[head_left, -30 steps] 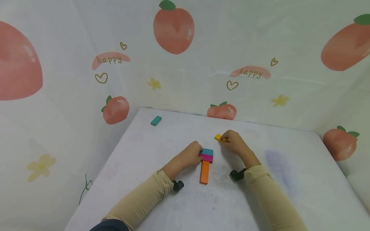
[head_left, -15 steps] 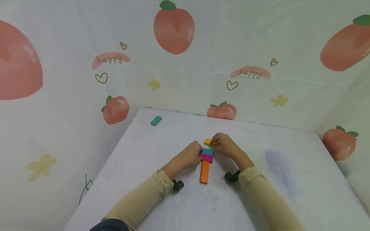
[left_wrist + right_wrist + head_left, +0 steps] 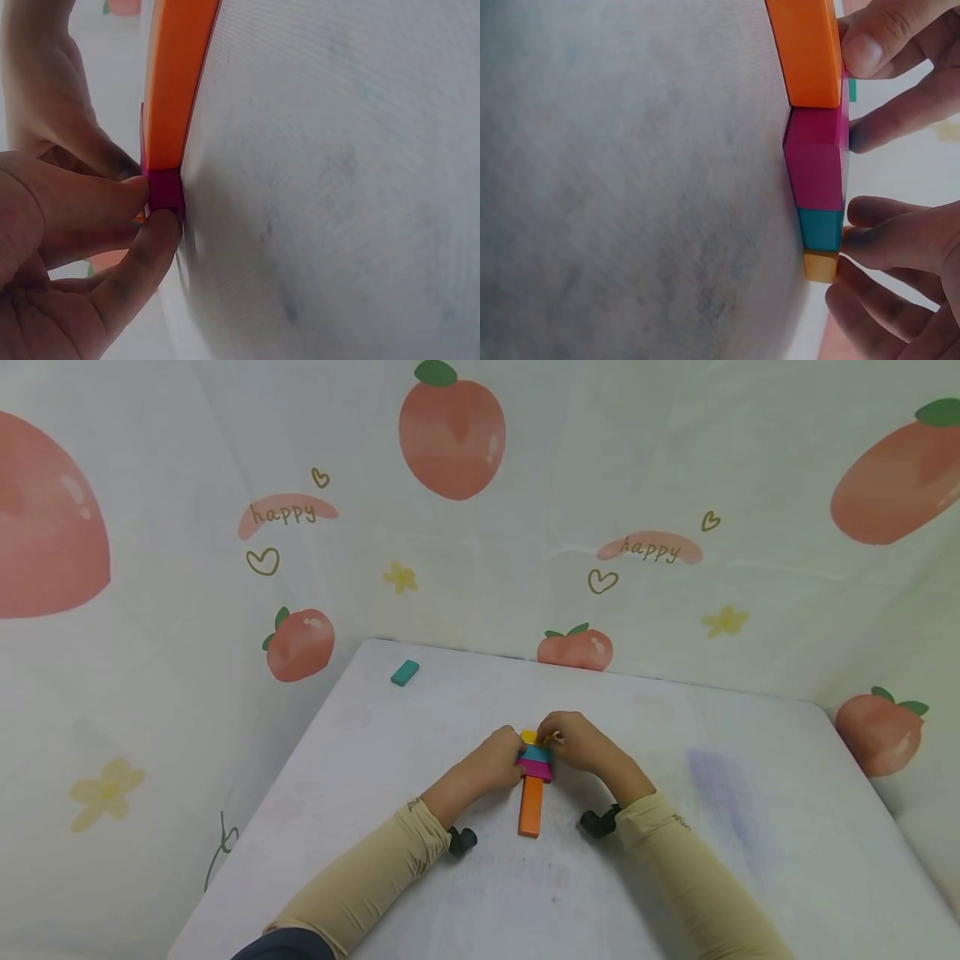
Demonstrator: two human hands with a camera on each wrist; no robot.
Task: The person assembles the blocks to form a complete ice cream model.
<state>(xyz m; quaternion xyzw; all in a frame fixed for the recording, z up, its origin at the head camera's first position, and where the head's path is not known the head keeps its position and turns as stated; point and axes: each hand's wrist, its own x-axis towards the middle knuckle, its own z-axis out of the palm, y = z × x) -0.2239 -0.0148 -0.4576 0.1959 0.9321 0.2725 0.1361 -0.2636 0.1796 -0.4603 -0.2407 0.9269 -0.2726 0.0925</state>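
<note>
An orange block [image 3: 530, 807] lies lengthwise on the table, its far end against a magenta block [image 3: 536, 769] set crosswise. Behind that come a blue block [image 3: 536, 753] and a yellow block [image 3: 529, 737], side by side in a row. My left hand [image 3: 495, 762] pinches the left end of the magenta block [image 3: 166, 190], with its fingertips close by the blue one. At the far end of the row my right hand [image 3: 576, 742] pinches the yellow block [image 3: 820, 266], partly covering it in the head view.
A teal block [image 3: 405, 673] lies alone near the back left corner of the white table [image 3: 480, 902]. A fruit-printed cloth [image 3: 510, 552] hangs behind the table and along its sides.
My right hand has brought the yellow block left and toward me, from apart at the back to against the blue block. The left hand has stayed in place.
</note>
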